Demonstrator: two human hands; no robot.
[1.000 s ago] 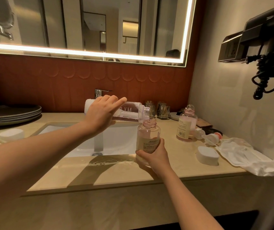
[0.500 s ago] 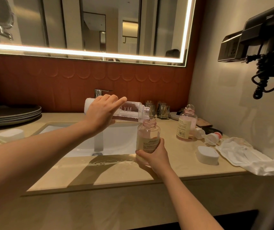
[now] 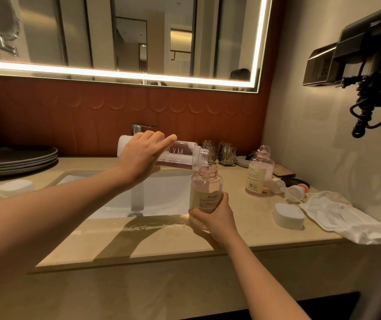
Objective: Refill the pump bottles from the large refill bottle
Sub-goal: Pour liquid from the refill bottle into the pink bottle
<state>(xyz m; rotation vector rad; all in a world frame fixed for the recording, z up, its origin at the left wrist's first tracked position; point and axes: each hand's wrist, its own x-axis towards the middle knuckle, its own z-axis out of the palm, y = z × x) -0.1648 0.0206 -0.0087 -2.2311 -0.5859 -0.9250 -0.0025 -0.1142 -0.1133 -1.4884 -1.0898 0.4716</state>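
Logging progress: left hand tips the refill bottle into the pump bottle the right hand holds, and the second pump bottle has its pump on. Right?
One error: the head view shows the second pump bottle with its neck open, no pump on. The left hand, refill bottle, held pump bottle and right hand are as stated.

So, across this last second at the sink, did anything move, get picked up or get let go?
Nothing visibly changed. The left hand still holds the refill bottle tipped over the mouth of the open pump bottle, which the right hand still grips. The second pump bottle stands where it was.
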